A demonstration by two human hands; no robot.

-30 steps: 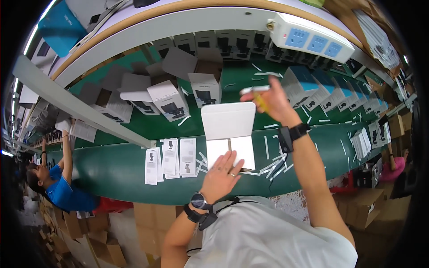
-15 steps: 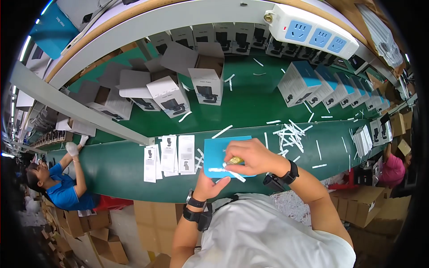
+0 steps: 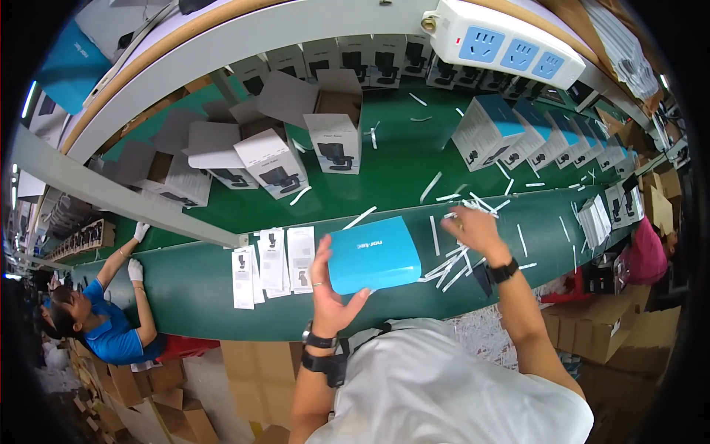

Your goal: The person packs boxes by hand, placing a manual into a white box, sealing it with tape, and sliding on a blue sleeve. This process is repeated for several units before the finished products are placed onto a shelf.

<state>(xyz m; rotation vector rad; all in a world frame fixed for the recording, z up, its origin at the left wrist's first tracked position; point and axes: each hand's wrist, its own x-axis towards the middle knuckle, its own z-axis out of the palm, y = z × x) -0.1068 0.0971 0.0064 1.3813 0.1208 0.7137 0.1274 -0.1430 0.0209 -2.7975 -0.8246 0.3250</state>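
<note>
My left hand [image 3: 331, 300] grips the near left side of a box with a blue top [image 3: 373, 251], its thumb along the near edge. The box is tilted, its blue face toward me above the green bench. To its right, my right hand [image 3: 479, 233] is over a loose pile of white strips [image 3: 452, 268], its fingers curled. A bit of yellow shows at its fingertips, too blurred to name. Printed leaflets [image 3: 272, 263] lie in stacks left of the box.
Open white boxes [image 3: 334, 144] stand at the back left, with a row of closed blue-topped boxes [image 3: 488, 133] at the right. A power strip [image 3: 510, 46] hangs on the shelf edge above. A gloved co-worker [image 3: 111, 318] works at the left.
My right hand has left the box and moved right, over the strips. The white strip at the box's near edge no longer shows there. My left hand has tilted the box.
</note>
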